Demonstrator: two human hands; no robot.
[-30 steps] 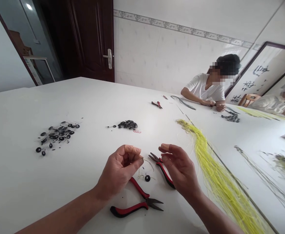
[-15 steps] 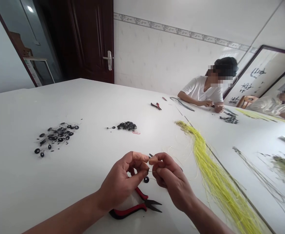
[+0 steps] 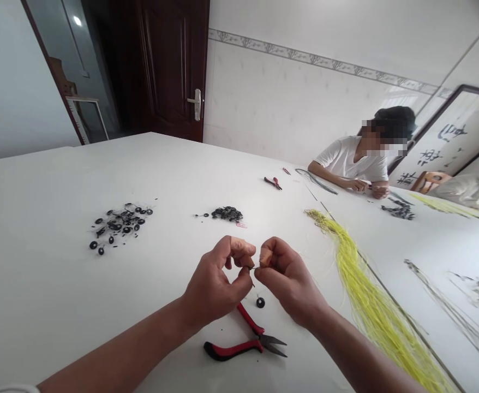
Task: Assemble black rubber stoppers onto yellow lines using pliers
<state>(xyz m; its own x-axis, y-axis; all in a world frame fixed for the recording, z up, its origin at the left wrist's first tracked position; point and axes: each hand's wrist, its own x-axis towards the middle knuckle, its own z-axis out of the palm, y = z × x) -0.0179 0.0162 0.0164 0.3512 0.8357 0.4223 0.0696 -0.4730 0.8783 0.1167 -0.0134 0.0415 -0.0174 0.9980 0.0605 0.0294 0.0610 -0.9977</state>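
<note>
Wide white tabletop (image 3: 59, 305) stretches out at 9 o'clock of your hands, its far edge well off at 12. Your left hand (image 3: 215, 284) and right hand (image 3: 288, 284) meet, each grip pinching one end of a thin strand (image 3: 256, 267) that runs 9 to 3. A black disc (image 3: 259, 302) sits at 6, with red pliers (image 3: 243, 345) nearer you. A yellow fibre bundle (image 3: 358, 273) crowds 3 o'clock, and a disc pile (image 3: 119, 224) lies at 10.

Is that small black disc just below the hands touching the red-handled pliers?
Apart. The head view shows a strip of bare white table between the black disc and the red-handled pliers, which lie nearer the camera.
</note>
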